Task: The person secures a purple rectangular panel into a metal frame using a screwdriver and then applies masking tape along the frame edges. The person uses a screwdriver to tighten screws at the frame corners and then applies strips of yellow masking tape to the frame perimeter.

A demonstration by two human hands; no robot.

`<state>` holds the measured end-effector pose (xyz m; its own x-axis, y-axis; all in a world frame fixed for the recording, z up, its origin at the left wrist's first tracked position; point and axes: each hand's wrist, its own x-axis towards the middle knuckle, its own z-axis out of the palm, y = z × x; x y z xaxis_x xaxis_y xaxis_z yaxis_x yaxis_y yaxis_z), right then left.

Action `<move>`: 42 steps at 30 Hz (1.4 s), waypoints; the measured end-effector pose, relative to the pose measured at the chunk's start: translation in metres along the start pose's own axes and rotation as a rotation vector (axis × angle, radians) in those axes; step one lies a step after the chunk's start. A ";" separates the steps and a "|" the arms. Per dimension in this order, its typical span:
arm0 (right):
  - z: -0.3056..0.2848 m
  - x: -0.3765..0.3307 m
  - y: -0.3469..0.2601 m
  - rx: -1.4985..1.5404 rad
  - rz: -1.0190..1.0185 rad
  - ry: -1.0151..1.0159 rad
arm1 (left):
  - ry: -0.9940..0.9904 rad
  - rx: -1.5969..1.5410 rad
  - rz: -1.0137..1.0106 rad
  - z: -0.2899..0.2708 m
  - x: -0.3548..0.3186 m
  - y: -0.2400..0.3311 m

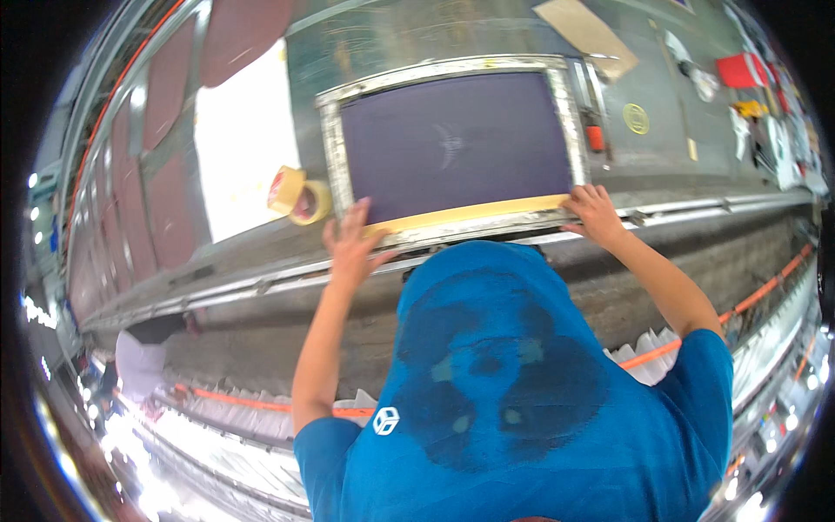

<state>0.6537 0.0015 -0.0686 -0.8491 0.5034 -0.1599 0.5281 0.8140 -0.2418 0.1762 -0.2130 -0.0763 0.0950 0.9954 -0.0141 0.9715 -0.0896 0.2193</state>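
In front of me on the table lies a screen-printing frame [333,143], its whitish edges worn and its dark purple mesh [409,143] bearing a faint pale mark near the middle. A strip of yellow tape [474,212] runs along the near side of the mesh. My left hand [351,244] rests at the strip's left end, fingers spread over the near-left corner. At the near-right corner, my right hand [595,215] has its fingertips on the strip's other end, the thumb apart along the frame's near edge. Neither hand appears to grasp anything.
Two tape rolls [300,197] are left of the frame, by a white sheet [246,143]. An orange-handled tool [594,137] and a round yellow disc [636,118] lie to the right. Brown cardboard [589,36] is beyond. A metal rail [287,280] lines the table's near side.
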 end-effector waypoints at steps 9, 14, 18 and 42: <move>-0.006 0.010 -0.019 0.058 0.084 -0.018 | -0.023 -0.003 -0.116 -0.004 -0.019 -0.012; 0.022 0.079 -0.069 0.519 -0.001 -0.073 | 0.000 -0.063 -0.142 -0.004 -0.025 -0.011; 0.049 0.157 -0.142 0.673 -0.181 -0.149 | -0.025 -0.041 -0.119 -0.008 -0.018 -0.015; 0.014 0.246 -0.200 1.002 -0.247 0.132 | 0.028 0.115 -0.544 -0.072 0.020 -0.156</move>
<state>0.3390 -0.0413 -0.0725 -0.8969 0.4322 0.0938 0.0529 0.3154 -0.9475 0.0110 -0.1770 -0.0408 -0.4315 0.8994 -0.0693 0.8963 0.4362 0.0797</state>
